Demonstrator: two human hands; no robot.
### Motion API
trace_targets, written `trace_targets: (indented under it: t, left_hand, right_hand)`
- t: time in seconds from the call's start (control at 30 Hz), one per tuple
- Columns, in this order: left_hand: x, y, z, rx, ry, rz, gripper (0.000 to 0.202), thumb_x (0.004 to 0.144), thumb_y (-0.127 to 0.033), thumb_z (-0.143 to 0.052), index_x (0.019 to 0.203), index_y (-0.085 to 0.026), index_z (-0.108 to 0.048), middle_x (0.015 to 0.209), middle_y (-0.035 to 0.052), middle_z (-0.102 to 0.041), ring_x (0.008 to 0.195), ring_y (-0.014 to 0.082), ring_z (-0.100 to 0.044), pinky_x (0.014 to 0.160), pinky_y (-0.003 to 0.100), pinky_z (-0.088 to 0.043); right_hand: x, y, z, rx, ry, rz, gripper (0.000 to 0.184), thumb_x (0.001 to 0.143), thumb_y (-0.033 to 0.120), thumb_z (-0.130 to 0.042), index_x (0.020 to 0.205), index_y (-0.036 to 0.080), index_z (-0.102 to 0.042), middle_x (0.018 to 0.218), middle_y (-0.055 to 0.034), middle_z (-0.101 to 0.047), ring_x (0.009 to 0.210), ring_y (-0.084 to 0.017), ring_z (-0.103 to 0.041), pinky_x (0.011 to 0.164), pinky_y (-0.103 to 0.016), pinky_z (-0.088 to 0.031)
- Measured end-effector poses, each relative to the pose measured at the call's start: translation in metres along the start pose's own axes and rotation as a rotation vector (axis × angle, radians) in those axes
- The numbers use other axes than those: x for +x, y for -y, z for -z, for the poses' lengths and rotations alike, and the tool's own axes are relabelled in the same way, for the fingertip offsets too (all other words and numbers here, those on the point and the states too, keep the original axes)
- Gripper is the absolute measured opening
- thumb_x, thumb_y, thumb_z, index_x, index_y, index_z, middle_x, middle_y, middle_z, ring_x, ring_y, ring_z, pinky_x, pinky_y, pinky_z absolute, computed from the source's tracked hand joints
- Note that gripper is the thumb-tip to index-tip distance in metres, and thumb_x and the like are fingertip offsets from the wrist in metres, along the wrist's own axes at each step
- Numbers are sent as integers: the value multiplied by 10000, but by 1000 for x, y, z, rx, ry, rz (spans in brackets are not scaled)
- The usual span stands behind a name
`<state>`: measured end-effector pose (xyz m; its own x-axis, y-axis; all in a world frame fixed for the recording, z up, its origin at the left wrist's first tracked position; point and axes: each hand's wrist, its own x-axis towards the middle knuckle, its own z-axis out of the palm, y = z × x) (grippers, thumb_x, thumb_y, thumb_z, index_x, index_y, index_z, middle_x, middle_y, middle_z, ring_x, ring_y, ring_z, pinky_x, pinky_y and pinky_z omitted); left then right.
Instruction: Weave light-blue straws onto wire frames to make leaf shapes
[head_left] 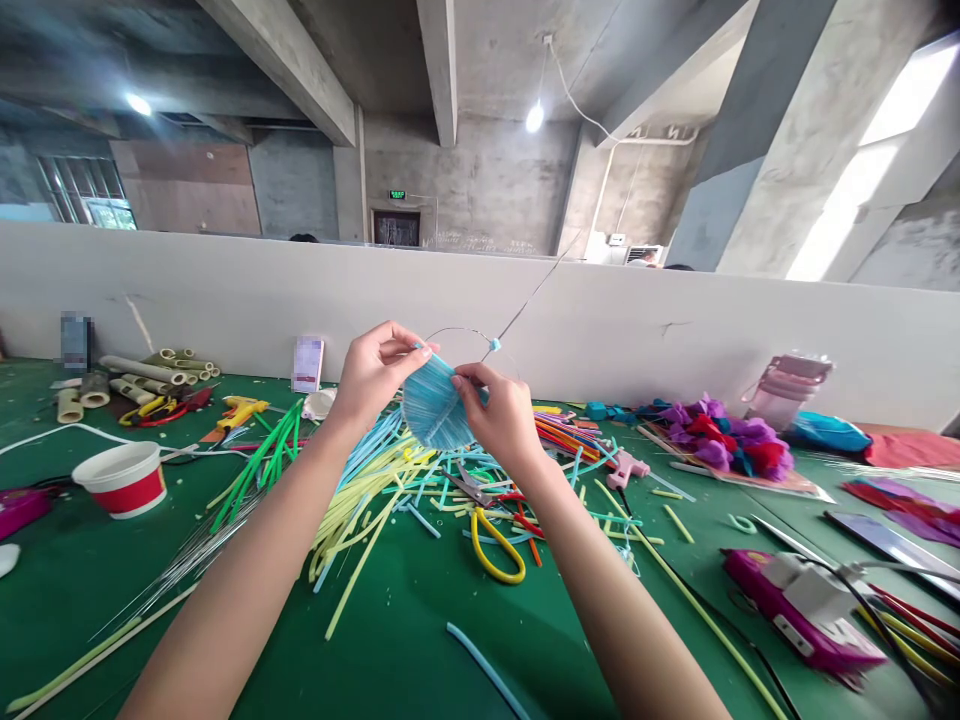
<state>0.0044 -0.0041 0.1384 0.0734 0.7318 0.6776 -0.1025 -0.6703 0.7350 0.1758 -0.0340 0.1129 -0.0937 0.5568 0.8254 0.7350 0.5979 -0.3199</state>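
Observation:
Both my hands are raised above the green table [420, 640]. Between them is a round light-blue disc of thread or mesh [435, 408] fixed to a thin wire loop [465, 332] with a long wire tail running up to the right. My left hand [375, 375] pinches the disc's upper left edge. My right hand [499, 415] grips its right side with the fingers closed. A small blue bead [494, 345] sits on the wire above my right hand.
Piles of coloured plastic tubes [360, 490] cover the table's middle. Scissors with yellow and red handles [491, 525] lie below my hands. A red-and-white cup [124, 478] stands at left, glue guns [240, 410] [802, 605] at left and right, purple and red petals [720, 435] at right. A white partition [675, 330] runs behind.

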Motion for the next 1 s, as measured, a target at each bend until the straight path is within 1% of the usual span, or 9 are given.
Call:
trace_targets:
  t: [0.07,0.23,0.33,0.47,0.57,0.67,0.77,0.83,1.0]
  left_hand:
    - [0,-1,0,-34,4,31,191,745,-301,-762,768,-175,-620,852,76,-768,844,219,-717,717,290,-543]
    - [0,-3,2,-76,2,118,205,721,-276,-767,725,-171,-591,816,74,-769,735,205,-716,629,281,-542]
    - [1,-4,6,-40,24,156,249,691,-291,-792,711,-174,-574,793,72,-769,733,211,-719,612,280,-545]
    - [2,-5,11,52,52,188,297,651,-320,-826,699,-177,-570,823,75,-773,741,207,-715,612,279,-549]
    - [2,-4,11,44,19,217,295,636,-317,-832,673,-170,-578,863,78,-769,759,196,-709,636,285,-561]
    - [4,-1,11,-15,-16,255,288,606,-296,-849,659,-160,-600,868,66,-757,733,173,-698,652,288,-569]
    - [5,1,12,-88,30,299,275,596,-268,-861,658,-156,-618,742,28,-728,659,148,-680,659,293,-572]
    - [6,2,14,-157,61,328,261,600,-235,-862,648,-152,-620,693,11,-713,633,135,-676,666,285,-573]
    - [8,6,17,-356,139,439,173,628,-154,-837,666,-134,-669,745,47,-755,675,140,-710,709,262,-585]
  right_hand:
    - [0,0,1,4,-6,1,175,931,273,-533,949,220,-699,842,-23,-750,781,-203,-689,713,-280,-441]
    - [0,2,3,22,-2,7,172,925,249,-528,942,230,-698,864,-15,-755,789,-194,-688,710,-271,-444]
    - [0,2,6,20,17,16,174,922,235,-522,934,228,-695,865,-13,-751,774,-186,-678,700,-265,-435]
    - [1,1,9,-2,55,13,174,920,228,-517,932,226,-691,866,-12,-744,754,-180,-660,682,-261,-419]
    - [2,0,11,-3,70,2,182,922,228,-505,929,226,-687,867,-14,-741,760,-182,-655,685,-262,-418]
    - [3,-2,13,-1,74,-1,193,922,228,-495,932,229,-688,865,-15,-741,765,-187,-656,698,-267,-423]
    - [4,-3,16,2,79,-9,200,917,229,-492,923,230,-692,866,-15,-743,764,-186,-655,704,-269,-426]
    - [5,-3,17,14,85,-13,198,910,226,-496,916,229,-694,861,-13,-743,761,-182,-653,702,-266,-426]
    - [7,-6,19,61,107,-36,184,898,226,-503,903,222,-687,815,-8,-723,750,-178,-641,697,-270,-422]
